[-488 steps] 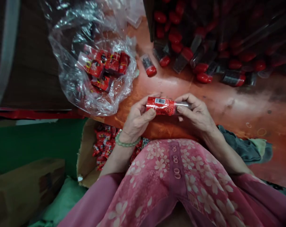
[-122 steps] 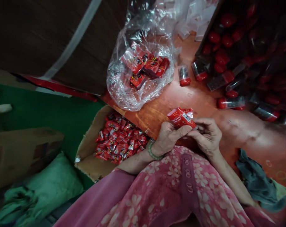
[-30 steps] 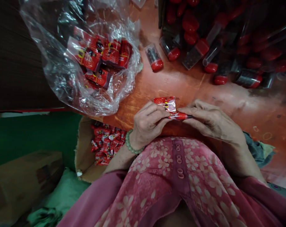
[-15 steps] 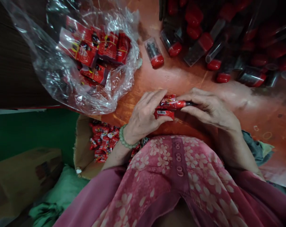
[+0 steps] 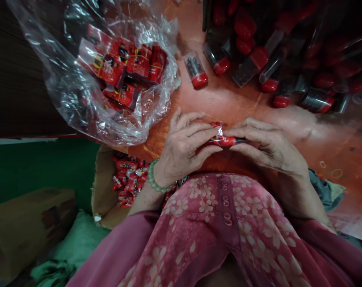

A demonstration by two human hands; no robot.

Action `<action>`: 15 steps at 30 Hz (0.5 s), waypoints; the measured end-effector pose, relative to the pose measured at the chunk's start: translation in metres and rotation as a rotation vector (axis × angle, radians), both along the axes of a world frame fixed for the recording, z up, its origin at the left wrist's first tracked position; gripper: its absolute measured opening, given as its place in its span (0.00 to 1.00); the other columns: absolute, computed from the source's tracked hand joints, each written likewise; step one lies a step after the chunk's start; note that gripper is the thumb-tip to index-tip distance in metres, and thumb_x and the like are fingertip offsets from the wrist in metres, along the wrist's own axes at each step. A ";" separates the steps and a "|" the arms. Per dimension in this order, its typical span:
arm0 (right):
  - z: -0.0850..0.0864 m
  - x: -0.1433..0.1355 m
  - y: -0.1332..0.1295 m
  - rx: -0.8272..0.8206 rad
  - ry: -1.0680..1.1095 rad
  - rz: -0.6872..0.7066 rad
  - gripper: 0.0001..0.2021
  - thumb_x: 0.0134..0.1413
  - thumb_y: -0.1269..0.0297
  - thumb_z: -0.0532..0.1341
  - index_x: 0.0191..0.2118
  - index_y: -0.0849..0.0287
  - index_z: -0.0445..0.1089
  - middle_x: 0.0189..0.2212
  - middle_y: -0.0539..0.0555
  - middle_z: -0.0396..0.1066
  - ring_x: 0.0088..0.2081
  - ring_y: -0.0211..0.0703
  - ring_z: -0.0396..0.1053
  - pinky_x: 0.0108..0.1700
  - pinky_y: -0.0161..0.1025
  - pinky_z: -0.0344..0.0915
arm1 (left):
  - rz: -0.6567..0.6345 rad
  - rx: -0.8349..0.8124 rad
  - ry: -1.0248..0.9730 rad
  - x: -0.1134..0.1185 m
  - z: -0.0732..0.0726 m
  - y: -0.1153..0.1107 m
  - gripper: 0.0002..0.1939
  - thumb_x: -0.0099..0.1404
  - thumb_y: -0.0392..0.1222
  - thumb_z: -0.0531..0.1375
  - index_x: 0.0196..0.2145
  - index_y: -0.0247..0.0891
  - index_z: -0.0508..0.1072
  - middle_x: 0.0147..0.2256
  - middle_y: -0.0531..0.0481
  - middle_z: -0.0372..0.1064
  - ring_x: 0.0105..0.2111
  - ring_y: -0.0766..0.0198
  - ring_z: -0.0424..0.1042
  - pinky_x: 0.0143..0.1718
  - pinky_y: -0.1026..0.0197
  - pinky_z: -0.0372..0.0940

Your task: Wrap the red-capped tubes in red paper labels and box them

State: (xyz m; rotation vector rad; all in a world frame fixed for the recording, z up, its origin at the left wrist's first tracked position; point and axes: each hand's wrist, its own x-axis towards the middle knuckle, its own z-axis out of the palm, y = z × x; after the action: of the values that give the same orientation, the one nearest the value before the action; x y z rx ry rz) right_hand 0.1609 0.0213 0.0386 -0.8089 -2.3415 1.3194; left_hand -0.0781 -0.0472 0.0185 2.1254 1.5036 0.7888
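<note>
Between my hands lies a slim red-and-black tube (image 5: 229, 141), roughly level, near the table's front edge. My left hand (image 5: 182, 149) is closed over its left end, thumb below and fingers above. A red printed wrapper (image 5: 217, 125) shows just past those fingers, mostly hidden by them. My right hand (image 5: 266, 145) pinches the tube's dark right end between thumb and fingers. Whether the tube is inside the wrapper or only against it, I cannot tell.
A clear plastic bag (image 5: 130, 131) holds bundled red packets (image 5: 113, 71) at upper left. Clear containers with red caps (image 5: 199, 79) crowd the upper right. Below the table's left edge, a cardboard box (image 5: 105, 191) contains many small red packets (image 5: 130, 175). Rubber bands (image 5: 336, 173) lie at right.
The wrapper's barcoded flap, seen below the tube before, is now out of sight. My left fingers have come down over the wrapper, and the tube sits slightly nearer to me.
</note>
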 end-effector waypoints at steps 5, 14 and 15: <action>0.007 -0.002 -0.004 0.016 -0.024 -0.007 0.14 0.70 0.56 0.58 0.55 0.50 0.77 0.45 0.55 0.79 0.45 0.47 0.77 0.48 0.44 0.74 | -0.016 -0.012 -0.015 0.010 0.004 -0.001 0.18 0.70 0.58 0.61 0.41 0.42 0.80 0.39 0.50 0.81 0.45 0.58 0.77 0.68 0.37 0.54; 0.016 -0.002 -0.012 0.058 -0.131 0.062 0.15 0.72 0.57 0.56 0.56 0.54 0.74 0.44 0.57 0.78 0.43 0.47 0.77 0.47 0.43 0.74 | -0.090 -0.012 -0.119 0.017 -0.001 -0.003 0.14 0.71 0.51 0.61 0.43 0.38 0.79 0.39 0.48 0.82 0.41 0.61 0.80 0.65 0.45 0.61; 0.017 -0.002 -0.013 0.071 -0.167 0.060 0.15 0.72 0.58 0.56 0.56 0.54 0.74 0.44 0.57 0.78 0.43 0.47 0.77 0.47 0.43 0.74 | -0.093 -0.008 -0.131 0.018 -0.002 -0.003 0.13 0.72 0.50 0.61 0.42 0.38 0.79 0.39 0.49 0.82 0.40 0.62 0.80 0.65 0.46 0.62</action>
State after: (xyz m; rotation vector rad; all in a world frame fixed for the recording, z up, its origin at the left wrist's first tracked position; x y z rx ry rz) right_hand 0.1593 0.0085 0.0554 -0.8633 -2.5451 1.2271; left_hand -0.0600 -0.0502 0.0168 2.0785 1.3298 0.8684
